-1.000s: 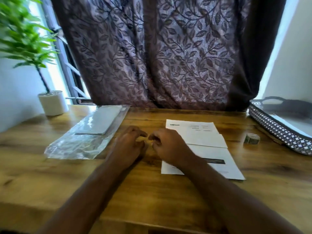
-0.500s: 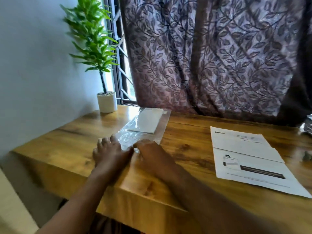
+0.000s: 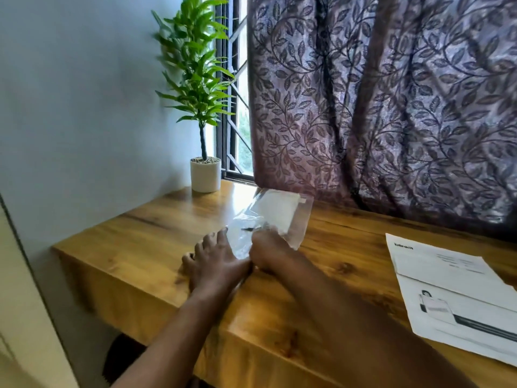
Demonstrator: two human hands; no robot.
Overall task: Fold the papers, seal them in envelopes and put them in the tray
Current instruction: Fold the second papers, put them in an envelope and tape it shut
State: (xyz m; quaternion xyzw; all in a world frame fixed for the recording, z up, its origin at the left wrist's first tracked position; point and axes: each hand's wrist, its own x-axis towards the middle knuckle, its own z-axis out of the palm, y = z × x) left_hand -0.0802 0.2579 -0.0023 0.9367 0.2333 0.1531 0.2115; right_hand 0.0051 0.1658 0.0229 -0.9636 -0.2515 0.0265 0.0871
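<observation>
Crinkly clear packet (image 3: pixel 282 217), right hand (image 3: pixel 270 249) gripping

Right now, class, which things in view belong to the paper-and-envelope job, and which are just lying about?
Job: clear plastic pack of white envelopes, held by the right hand, left hand beside it; printed white paper sheets.
Lying about: green potted plant in a white pot; purple leaf-patterned curtain.
</observation>
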